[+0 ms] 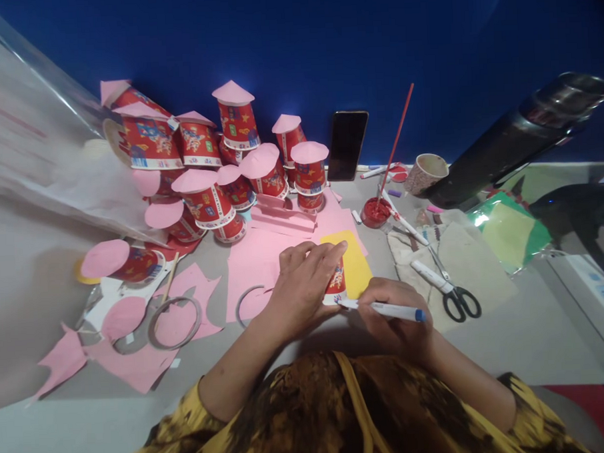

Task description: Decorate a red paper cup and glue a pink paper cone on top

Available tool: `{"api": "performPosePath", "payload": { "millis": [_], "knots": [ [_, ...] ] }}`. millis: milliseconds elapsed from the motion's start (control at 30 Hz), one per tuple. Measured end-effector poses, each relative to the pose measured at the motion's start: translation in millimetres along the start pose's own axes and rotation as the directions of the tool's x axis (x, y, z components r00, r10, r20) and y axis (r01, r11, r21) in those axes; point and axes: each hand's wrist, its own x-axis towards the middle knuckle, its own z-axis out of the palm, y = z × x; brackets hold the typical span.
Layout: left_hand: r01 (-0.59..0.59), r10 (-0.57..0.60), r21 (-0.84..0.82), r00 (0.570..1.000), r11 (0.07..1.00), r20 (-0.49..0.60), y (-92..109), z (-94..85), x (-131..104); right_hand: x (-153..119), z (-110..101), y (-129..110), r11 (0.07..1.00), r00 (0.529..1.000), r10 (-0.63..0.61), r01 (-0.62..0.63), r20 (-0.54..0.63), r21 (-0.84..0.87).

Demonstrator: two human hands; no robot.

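Note:
My left hand (309, 276) is wrapped round a red printed paper cup (336, 283), which it presses down on the yellow card (356, 261). Most of the cup is hidden under my fingers; its white rim faces me. In my right hand (393, 309) is a white marker with a blue end (403, 311), held like a pen. The marker's tip meets the cup near its rim. Pink paper sheets (248, 269) lie beneath and to the left of my hands.
Several red cups with pink cone tops (234, 116) crowd the back left. A phone (348, 144) leans on the blue wall. Right of my hands are scissors (460, 302), a red paint pot (375, 213) and a black flask (513, 144). A tape roll (174, 323) lies left on pink scraps.

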Motion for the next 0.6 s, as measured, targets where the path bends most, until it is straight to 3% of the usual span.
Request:
{"api": "performPosePath", "payload": {
  "millis": [500,600],
  "knots": [
    [-0.009,0.009,-0.013,1.000,1.000,0.009,0.4,0.2,-0.4,1.3,1.4,-1.3,0.998,0.999,-0.047,0.046,-0.020,-0.048],
    [-0.007,0.006,-0.060,1.000,0.998,-0.020,-1.0,-0.6,0.7,-6.0,-0.8,2.1,1.000,0.996,0.007,-0.009,-0.089,-0.016]
  ]
}}
